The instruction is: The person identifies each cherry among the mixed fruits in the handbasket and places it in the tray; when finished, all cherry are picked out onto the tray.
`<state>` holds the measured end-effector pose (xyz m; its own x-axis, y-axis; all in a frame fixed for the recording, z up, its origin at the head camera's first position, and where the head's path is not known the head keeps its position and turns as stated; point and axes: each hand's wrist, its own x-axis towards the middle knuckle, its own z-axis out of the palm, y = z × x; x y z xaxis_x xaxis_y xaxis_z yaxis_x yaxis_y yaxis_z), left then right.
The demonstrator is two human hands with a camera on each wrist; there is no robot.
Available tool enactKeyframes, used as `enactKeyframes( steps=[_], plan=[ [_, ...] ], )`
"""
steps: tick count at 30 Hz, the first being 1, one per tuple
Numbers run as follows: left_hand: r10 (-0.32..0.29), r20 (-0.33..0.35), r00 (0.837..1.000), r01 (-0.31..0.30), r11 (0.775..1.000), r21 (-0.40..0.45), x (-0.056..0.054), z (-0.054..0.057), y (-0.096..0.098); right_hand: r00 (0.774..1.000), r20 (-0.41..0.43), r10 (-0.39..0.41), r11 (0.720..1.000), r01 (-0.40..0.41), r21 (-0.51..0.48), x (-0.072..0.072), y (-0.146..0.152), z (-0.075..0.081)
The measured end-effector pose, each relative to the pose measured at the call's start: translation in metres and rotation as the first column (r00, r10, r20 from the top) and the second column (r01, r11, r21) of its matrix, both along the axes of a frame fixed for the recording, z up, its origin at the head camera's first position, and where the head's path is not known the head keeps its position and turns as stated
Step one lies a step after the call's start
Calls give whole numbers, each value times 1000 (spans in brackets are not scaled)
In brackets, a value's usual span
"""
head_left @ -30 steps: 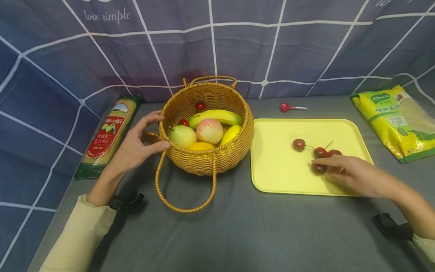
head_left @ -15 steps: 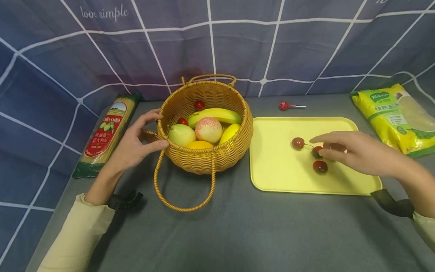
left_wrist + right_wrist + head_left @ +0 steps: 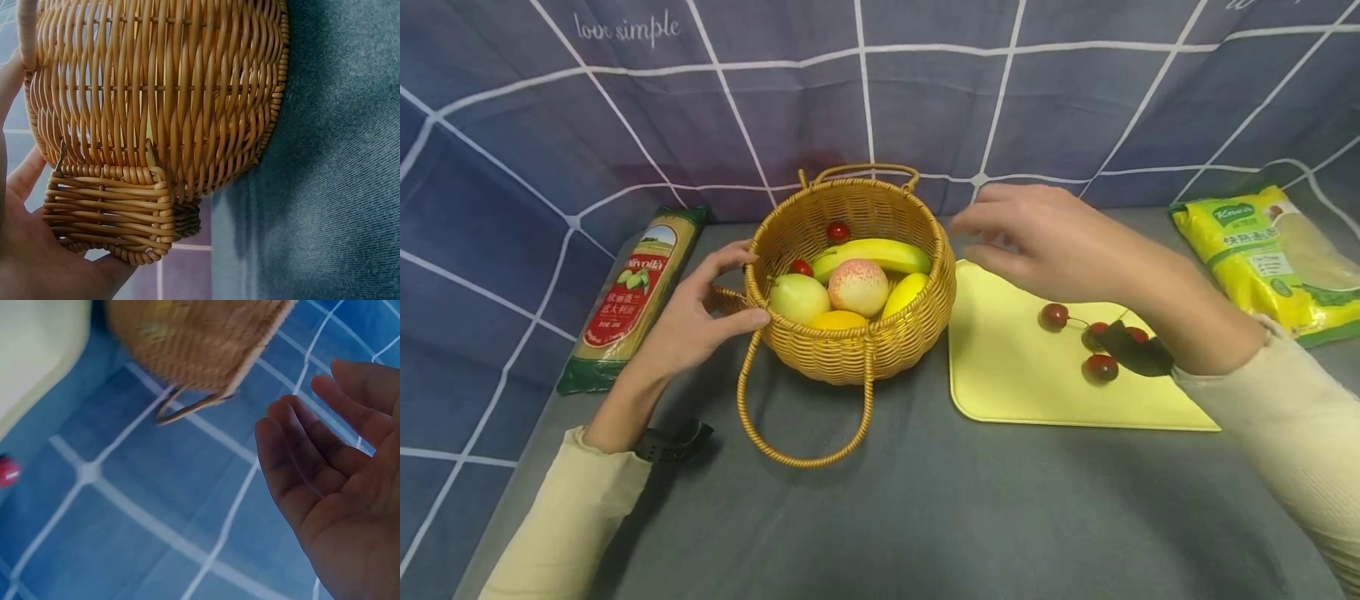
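At the left side of a wicker basket (image 3: 850, 354), my left hand (image 3: 703, 312) holds the rim with its thumb in front and fingers behind. In the left wrist view it reaches round a small woven flap (image 3: 109, 212). In the basket lie a banana (image 3: 872, 257), a peach (image 3: 858, 286), a green pear (image 3: 798, 298), yellow and orange fruits and two cherries (image 3: 838, 231). My right hand (image 3: 1037, 237) is in the air to the right of the basket, over the tray's far left corner, fingers loosely bent. Nothing shows between them in the right wrist view.
On the yellow tray (image 3: 1007, 375) lie several cherries (image 3: 1102, 368), partly behind the right wrist strap. A pasta packet (image 3: 636, 292) lies at left, a yellow Knorr bag (image 3: 1270, 258) at right. A blurred red lollipop (image 3: 9, 471) shows in the right wrist view. Behind hangs a checked cloth (image 3: 940, 108).
My right hand has left the cherries, risen and moved left and away toward the basket, covering the lollipop in the head view. My left hand has stayed at the basket rim.
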<state>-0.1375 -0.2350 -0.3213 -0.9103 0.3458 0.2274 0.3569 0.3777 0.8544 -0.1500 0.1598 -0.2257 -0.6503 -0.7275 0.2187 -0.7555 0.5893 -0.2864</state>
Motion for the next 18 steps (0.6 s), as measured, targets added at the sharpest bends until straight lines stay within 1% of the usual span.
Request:
enactKeyframes(
  steps=[1, 4, 8, 11, 13, 14, 16, 18],
  plan=[
    [0, 1, 1000, 0, 1000, 2, 0, 0, 0, 1000, -6, 20, 1000, -20, 5, -4, -10, 4],
    [0, 5, 1000, 0, 1000, 1, -1, 1, 1, 998, 19, 63, 997, -64, 50, -14, -40, 14],
    [1, 8, 1000, -1, 1000, -13, -1, 2, 2, 990, 85, 112, 986, -122, 116, -29, -78, 22],
    [2, 7, 1000, -2, 1000, -14, -1, 3, 1, 980, 152, 130, 970, -157, 188, -41, -104, 25],
    [4, 8, 1000, -4, 1000, -10, -1, 3, 0, 971, 206, 120, 948, -173, 266, -48, -121, 27],
    [2, 12, 1000, -2, 1000, -7, 0, 3, 0, 965, 233, 117, 933, -187, 309, -52, -129, 27],
    [-3, 17, 1000, 3, 1000, -4, 0, 3, 0, 951, 290, 104, 888, -220, 404, -58, -143, 26],
    [-8, 22, 1000, 8, 1000, -8, 1, 2, 0, 931, 356, 84, 840, -259, 477, -65, -155, 22]
  ],
)
